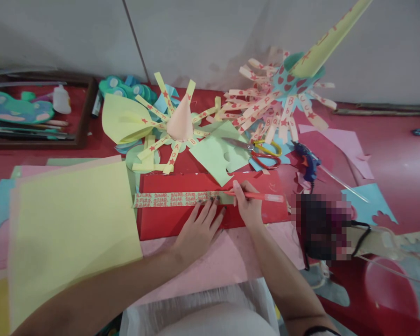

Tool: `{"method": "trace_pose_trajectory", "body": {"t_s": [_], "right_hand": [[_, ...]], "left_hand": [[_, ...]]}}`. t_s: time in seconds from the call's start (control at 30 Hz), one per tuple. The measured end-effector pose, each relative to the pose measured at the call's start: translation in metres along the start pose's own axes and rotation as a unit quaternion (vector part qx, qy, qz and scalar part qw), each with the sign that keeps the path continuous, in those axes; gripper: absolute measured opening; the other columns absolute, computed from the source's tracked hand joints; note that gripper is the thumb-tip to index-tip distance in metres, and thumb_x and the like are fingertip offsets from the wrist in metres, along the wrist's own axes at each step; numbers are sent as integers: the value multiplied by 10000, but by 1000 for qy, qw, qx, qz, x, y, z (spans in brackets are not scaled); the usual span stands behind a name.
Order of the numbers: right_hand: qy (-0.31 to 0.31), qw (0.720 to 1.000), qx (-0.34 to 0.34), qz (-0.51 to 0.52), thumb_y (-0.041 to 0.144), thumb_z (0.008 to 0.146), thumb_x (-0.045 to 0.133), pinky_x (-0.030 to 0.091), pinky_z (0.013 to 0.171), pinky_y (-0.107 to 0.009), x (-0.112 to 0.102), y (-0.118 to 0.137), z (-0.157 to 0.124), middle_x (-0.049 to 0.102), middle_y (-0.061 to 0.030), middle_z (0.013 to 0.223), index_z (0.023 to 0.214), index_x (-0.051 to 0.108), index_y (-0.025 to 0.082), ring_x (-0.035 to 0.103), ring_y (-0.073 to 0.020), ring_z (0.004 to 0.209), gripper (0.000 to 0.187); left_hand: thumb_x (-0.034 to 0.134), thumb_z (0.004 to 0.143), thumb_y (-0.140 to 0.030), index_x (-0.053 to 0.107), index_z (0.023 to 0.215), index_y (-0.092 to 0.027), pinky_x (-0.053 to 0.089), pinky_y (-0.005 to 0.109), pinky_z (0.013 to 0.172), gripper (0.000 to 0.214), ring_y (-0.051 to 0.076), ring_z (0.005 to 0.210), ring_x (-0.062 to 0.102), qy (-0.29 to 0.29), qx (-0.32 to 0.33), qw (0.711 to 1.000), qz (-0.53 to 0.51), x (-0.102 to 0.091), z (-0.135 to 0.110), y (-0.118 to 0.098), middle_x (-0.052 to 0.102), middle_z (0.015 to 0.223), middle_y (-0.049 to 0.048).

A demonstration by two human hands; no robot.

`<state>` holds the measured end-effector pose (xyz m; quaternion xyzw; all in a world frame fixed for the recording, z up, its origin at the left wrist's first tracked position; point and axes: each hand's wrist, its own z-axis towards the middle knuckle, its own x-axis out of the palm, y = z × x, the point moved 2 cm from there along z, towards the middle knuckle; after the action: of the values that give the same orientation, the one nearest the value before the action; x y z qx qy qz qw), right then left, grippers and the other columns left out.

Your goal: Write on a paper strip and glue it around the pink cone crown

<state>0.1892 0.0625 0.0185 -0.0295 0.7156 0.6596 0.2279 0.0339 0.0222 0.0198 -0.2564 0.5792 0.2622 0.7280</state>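
Red pen pinched by right hand (left splayed).

Three rows of red handwritten Chinese characters are borne by the pale green strip at near centre; 生日快乐 appears to be repeated, though the strokes are blurred. "A" and "a" are read on a yellow strip near the pink cone; "B" is marked on the adjacent strip to the right. Far right, "B b" and "C" are noted on two pale pink strips.
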Motion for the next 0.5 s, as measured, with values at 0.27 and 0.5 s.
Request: {"method": "trace_pose_trajectory", "body": {"t_s": [0.27,0.5], "right_hand": [[1,1000,0,0,394,798,584,381,502,-227,0,-1,2,451,80,436,578,389,208,446,-80,420,348],[-3,1000,-7,-7,405,823,545,348,467,-215,0,-3,2,419,84,399,554,356,210,414,-70,383,382]], "left_hand": [[370,918,-340,548,1224,-146,345,421,1003,403,270,1182,498,7,0,1000,-5,2,-1,-1,551,1275,133],[375,918,-335,552,1221,-145,323,431,1021,400,269,1189,492,5,2,1000,-7,2,-2,-1,541,1284,140]]}}
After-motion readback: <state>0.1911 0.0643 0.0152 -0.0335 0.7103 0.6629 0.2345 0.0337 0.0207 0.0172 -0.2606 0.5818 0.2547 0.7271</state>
